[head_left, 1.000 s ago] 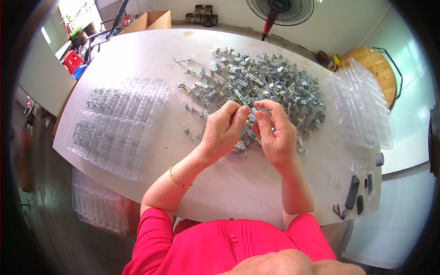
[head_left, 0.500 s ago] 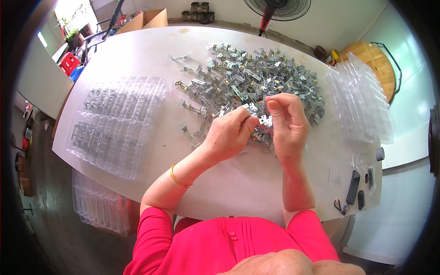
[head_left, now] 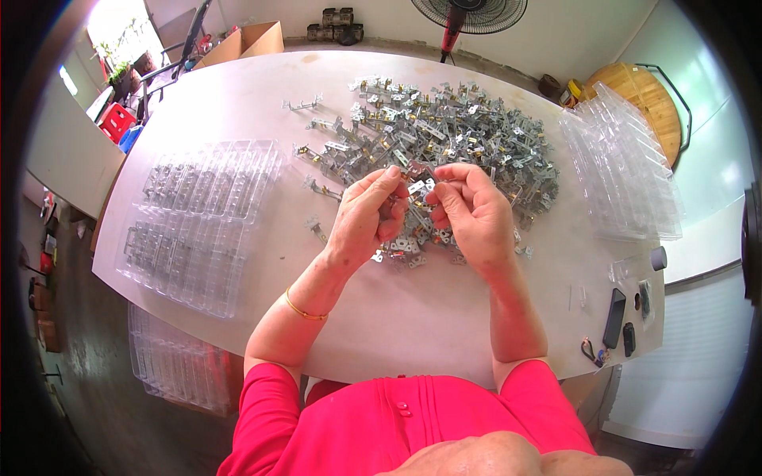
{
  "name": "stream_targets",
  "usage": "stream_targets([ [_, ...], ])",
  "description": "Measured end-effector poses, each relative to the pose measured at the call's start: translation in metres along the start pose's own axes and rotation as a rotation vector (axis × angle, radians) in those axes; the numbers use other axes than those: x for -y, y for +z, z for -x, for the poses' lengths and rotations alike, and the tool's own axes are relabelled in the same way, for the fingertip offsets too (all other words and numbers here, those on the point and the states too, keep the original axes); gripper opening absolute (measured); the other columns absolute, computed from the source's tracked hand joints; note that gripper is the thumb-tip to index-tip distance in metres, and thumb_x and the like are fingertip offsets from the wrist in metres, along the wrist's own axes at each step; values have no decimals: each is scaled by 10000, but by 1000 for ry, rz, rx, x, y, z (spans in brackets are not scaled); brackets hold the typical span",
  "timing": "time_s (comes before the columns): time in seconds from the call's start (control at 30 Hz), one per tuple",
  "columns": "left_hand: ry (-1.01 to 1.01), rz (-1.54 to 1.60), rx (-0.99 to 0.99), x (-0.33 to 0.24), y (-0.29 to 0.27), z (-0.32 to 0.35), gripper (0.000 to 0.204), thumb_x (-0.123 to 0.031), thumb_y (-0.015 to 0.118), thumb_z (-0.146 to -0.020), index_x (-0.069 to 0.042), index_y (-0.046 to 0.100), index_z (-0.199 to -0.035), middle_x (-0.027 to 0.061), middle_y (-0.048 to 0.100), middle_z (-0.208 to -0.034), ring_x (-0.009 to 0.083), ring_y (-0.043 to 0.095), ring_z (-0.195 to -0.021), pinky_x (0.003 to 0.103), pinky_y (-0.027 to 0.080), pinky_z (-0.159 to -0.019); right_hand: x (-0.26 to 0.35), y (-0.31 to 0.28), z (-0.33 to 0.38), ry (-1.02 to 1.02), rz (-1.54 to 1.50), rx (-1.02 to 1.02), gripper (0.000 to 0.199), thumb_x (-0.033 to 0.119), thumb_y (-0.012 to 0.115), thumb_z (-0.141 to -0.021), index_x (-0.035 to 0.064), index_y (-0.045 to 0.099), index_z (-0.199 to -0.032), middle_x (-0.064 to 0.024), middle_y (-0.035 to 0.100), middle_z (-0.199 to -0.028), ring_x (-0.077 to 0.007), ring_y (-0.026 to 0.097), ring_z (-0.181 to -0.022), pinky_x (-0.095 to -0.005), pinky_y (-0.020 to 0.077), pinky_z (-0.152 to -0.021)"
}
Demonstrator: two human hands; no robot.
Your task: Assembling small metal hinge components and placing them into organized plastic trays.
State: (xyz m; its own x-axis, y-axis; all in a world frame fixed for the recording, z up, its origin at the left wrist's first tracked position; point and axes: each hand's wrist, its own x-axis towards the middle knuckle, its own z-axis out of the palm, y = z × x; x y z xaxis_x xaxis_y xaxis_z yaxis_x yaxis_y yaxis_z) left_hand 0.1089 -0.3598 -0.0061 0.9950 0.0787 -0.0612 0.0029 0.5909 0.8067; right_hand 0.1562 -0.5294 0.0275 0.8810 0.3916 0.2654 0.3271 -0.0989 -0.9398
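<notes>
My left hand (head_left: 367, 218) and my right hand (head_left: 473, 214) are raised together over the near edge of a big heap of small grey metal brackets (head_left: 444, 139). Between the fingertips of both hands sits one small metal bracket (head_left: 418, 188), pinched from either side. My left wrist wears a thin gold bangle. More loose brackets (head_left: 405, 247) lie on the white table (head_left: 397, 317) just under my hands.
Clear plastic blister trays (head_left: 198, 218) lie at the table's left, partly filled with brackets. A stack of empty clear trays (head_left: 623, 170) stands at the right. A phone and small dark items (head_left: 615, 317) rest near the right front corner. More trays (head_left: 178, 365) sit on the floor.
Both hands have stayed together over the heap's edge, turning the small bracket between the fingertips. The view has shifted slightly.
</notes>
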Motion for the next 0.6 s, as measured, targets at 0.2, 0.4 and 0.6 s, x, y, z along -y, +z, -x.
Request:
stream_targets([
  [0.2,48,-60,-7,1,-2,1,331,-327,519,-1065,-56,567,-882,3,505,-663,64,379,-475,224,295,-427,1,5,0,38,-11,36,112,98,596,-1016,16,627,-1085,-34,711,-838,-72,681,-733,-243,569,-634],
  [0.4,109,-169,-8,1,-2,1,338,-339,518,-1067,-64,580,-881,-16,494,-650,46,367,-476,204,286,-425,1,3,0,4,67,23,89,94,605,-1009,29,639,-1059,-43,708,-816,-95,700,-694,-245,571,-605],
  [0.6,231,-399,-50,0,3,3,354,-350,505,-1075,-69,584,-875,-52,470,-631,20,362,-514,198,279,-446,4,2,1,2,73,10,78,83,608,-1004,27,638,-1049,-46,705,-815,-109,712,-696,-247,573,-599],
])
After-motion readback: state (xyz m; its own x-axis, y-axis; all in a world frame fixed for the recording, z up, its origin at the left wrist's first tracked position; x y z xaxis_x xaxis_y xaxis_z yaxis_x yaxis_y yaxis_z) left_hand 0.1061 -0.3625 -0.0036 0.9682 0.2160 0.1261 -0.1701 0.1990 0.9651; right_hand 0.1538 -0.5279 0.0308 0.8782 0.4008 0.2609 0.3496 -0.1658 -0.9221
